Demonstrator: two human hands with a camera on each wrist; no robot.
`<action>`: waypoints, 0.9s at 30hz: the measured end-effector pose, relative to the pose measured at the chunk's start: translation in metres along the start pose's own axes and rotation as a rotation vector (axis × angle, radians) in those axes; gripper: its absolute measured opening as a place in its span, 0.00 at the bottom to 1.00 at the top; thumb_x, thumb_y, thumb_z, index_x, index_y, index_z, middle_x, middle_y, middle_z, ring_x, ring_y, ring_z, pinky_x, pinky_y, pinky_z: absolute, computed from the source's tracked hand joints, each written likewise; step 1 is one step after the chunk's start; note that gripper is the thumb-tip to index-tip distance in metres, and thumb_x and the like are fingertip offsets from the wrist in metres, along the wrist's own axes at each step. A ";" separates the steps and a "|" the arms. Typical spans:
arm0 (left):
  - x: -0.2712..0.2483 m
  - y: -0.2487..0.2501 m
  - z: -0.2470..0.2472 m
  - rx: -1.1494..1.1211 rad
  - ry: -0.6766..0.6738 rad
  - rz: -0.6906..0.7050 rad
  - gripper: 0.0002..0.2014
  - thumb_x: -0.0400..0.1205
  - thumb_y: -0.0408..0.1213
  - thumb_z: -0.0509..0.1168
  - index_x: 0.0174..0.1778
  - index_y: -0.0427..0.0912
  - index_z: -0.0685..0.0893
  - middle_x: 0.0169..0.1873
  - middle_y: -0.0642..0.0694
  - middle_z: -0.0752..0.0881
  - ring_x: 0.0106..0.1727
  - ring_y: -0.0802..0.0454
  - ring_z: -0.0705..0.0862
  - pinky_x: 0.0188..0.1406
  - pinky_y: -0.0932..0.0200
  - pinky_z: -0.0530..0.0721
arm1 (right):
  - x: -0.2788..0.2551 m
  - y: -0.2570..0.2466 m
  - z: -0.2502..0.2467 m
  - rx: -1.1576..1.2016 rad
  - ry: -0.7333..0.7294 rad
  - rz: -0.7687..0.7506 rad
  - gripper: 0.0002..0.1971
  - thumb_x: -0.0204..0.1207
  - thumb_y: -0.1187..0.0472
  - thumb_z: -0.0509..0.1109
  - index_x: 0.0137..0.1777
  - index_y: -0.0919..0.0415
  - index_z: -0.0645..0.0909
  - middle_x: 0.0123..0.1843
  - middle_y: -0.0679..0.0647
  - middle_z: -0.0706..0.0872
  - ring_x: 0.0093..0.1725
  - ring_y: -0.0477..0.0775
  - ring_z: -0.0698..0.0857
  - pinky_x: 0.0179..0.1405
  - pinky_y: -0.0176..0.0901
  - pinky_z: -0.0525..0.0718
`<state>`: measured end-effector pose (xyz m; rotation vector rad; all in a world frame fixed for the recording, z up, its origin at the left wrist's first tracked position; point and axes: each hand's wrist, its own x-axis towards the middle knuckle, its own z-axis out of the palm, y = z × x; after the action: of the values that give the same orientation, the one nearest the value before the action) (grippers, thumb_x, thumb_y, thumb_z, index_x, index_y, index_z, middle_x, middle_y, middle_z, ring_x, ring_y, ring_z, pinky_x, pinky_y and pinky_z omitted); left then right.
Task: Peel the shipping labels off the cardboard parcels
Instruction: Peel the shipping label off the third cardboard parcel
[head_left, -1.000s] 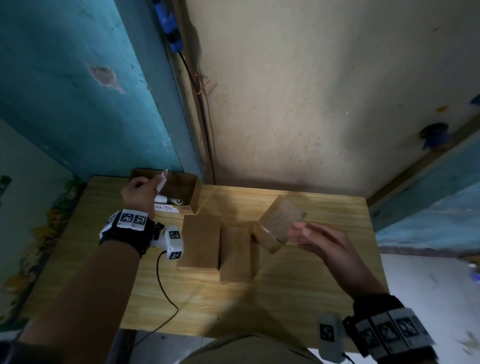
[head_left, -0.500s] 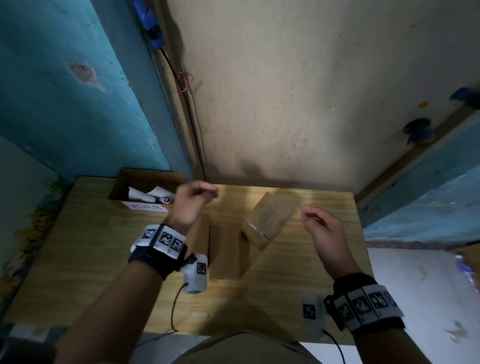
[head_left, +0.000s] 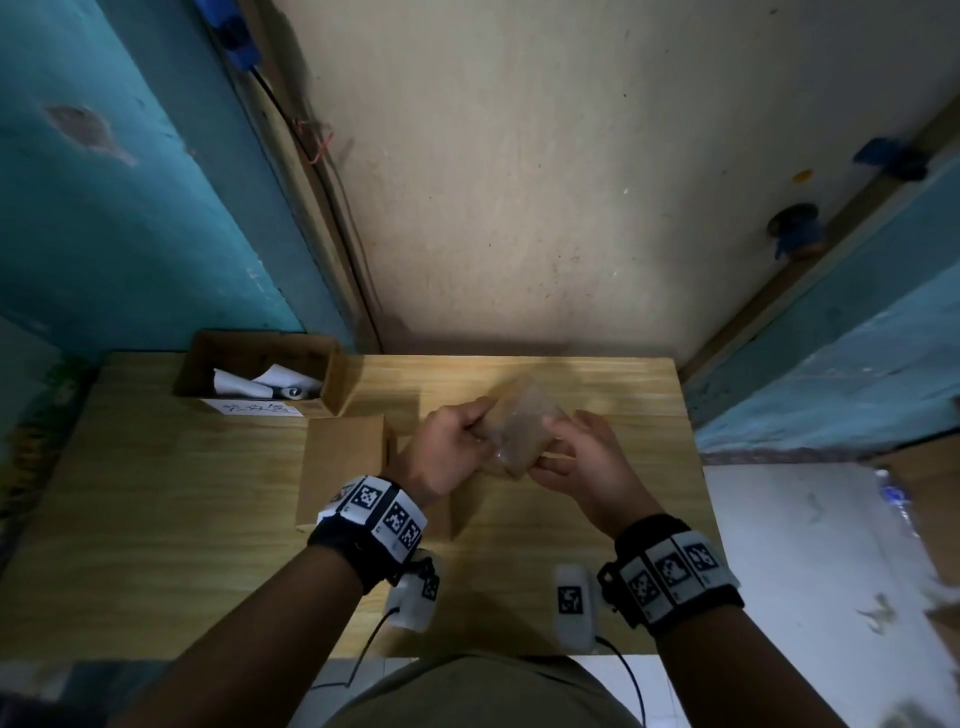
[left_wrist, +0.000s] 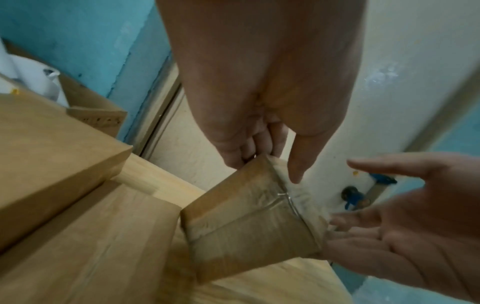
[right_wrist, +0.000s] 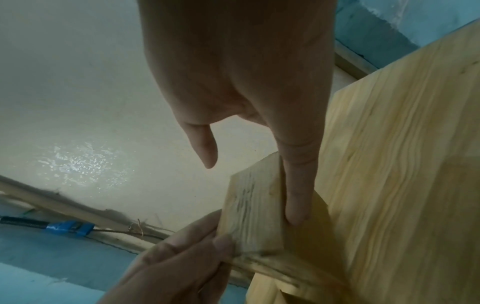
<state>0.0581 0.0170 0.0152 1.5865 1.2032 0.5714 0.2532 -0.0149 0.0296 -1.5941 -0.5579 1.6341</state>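
Note:
A small brown cardboard parcel (head_left: 521, 434) with clear tape round it is held tilted above the wooden table (head_left: 156, 519), between both hands. My left hand (head_left: 449, 452) grips its left corner, fingers behind and thumb in front. In the right wrist view those fingers (right_wrist: 182, 255) pinch the parcel (right_wrist: 252, 216) at its edge. My right hand (head_left: 576, 457) touches the right side with straight fingers; its index finger (right_wrist: 296, 185) lies along the cardboard and the thumb stands apart. No white label shows on the parcel (left_wrist: 246, 222).
An open cardboard box (head_left: 332, 384) at the back left holds crumpled white labels (head_left: 260, 382) and has a white label (head_left: 252, 408) on its front. Two flat parcels (head_left: 340, 467) (head_left: 467, 512) lie side by side mid-table. The wall stands right behind the table.
My left hand left the open box and came right to grip the parcel. My right hand let go of the parcel briefly and now touches it again.

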 end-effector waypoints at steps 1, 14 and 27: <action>-0.002 -0.002 0.001 0.077 0.000 0.051 0.25 0.78 0.34 0.71 0.73 0.46 0.81 0.65 0.50 0.87 0.67 0.58 0.83 0.68 0.56 0.81 | 0.000 0.002 -0.003 0.021 0.002 0.019 0.32 0.80 0.49 0.76 0.77 0.64 0.71 0.66 0.68 0.86 0.54 0.68 0.93 0.49 0.57 0.92; -0.016 -0.006 0.032 0.621 -0.212 0.180 0.22 0.84 0.31 0.62 0.74 0.51 0.81 0.78 0.56 0.74 0.78 0.56 0.73 0.79 0.57 0.69 | 0.001 0.023 -0.037 -0.090 -0.073 0.268 0.09 0.86 0.57 0.71 0.57 0.63 0.85 0.58 0.62 0.84 0.55 0.62 0.83 0.54 0.51 0.80; -0.034 -0.003 0.035 0.654 -0.339 0.121 0.17 0.82 0.30 0.63 0.62 0.49 0.90 0.64 0.51 0.88 0.65 0.55 0.85 0.67 0.58 0.80 | 0.001 0.023 -0.035 -0.167 -0.074 0.223 0.10 0.88 0.62 0.66 0.53 0.66 0.87 0.64 0.68 0.90 0.66 0.65 0.88 0.71 0.56 0.83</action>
<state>0.0729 -0.0291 0.0062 2.2071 1.0906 -0.0461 0.2826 -0.0346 0.0073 -1.7758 -0.5851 1.8580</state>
